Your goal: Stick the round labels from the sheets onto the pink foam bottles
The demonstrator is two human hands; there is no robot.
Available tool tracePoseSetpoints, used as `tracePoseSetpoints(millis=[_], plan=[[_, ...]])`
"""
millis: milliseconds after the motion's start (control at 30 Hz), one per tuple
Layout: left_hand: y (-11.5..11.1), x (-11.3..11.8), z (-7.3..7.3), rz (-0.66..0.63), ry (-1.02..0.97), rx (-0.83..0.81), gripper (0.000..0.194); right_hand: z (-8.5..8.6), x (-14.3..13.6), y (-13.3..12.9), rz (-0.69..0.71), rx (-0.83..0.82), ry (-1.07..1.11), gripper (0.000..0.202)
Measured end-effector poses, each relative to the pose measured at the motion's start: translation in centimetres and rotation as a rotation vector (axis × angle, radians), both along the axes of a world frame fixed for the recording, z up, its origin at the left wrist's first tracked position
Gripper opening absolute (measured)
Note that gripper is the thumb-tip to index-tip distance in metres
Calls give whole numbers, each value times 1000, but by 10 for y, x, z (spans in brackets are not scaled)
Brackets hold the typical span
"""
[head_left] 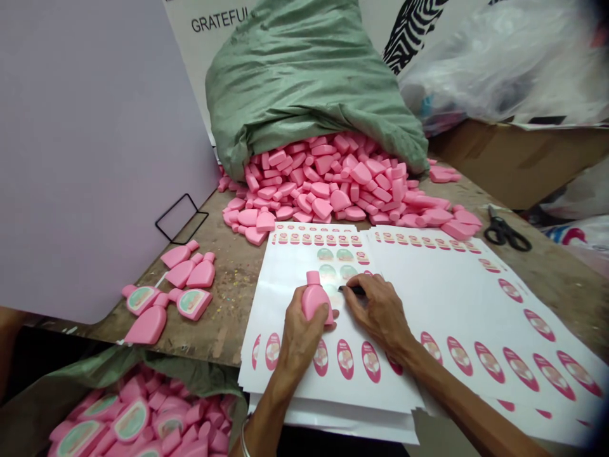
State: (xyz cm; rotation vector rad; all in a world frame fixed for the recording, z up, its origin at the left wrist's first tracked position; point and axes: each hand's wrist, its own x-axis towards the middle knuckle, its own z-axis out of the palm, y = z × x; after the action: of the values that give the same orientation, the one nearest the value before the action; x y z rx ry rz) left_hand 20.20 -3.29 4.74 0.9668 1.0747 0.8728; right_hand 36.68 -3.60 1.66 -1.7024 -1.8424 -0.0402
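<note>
My left hand [304, 330] is wrapped round a small pink plastic bottle [314, 298], which stands upright over the sticker sheets. No label shows on the side facing me. In my right hand [378, 311], thumb and fingers pinch a small dark pointed tool [354, 290]; its exact kind is hidden by the fingers. Its tip is at the sticker sheet [285, 285], close to green oval stickers [347, 272]. Pink-edged oval stickers [345, 358] run along the sheet's lower part, partly covered by my left forearm.
A green sack [309, 70] spills a heap of pink bottles [323, 184] at the back. More bottles [200, 273], some labelled, lie left. Below the table edge, another sack [85, 374] holds bottles. Black scissors [507, 235], a second sticker sheet [428, 273] and a cardboard box [514, 158] are right.
</note>
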Motion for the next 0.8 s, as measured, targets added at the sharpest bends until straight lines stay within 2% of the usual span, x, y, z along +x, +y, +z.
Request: tracePoseSetpoints(millis=[100,333,567,800], plan=[[0,0,2,-5,-1,-3,36,-1,-1,-1,-48,15,-70,9],[0,1,4,9,3,-17,38,0,-1,-4,20,-31,7,8],[0,1,2,21,-23,-8,38,-1,-3,-4,-77,-11,-95,11],[0,0,2,8,-11,4,36,-1,-1,-4,-56,-58,-2,9]])
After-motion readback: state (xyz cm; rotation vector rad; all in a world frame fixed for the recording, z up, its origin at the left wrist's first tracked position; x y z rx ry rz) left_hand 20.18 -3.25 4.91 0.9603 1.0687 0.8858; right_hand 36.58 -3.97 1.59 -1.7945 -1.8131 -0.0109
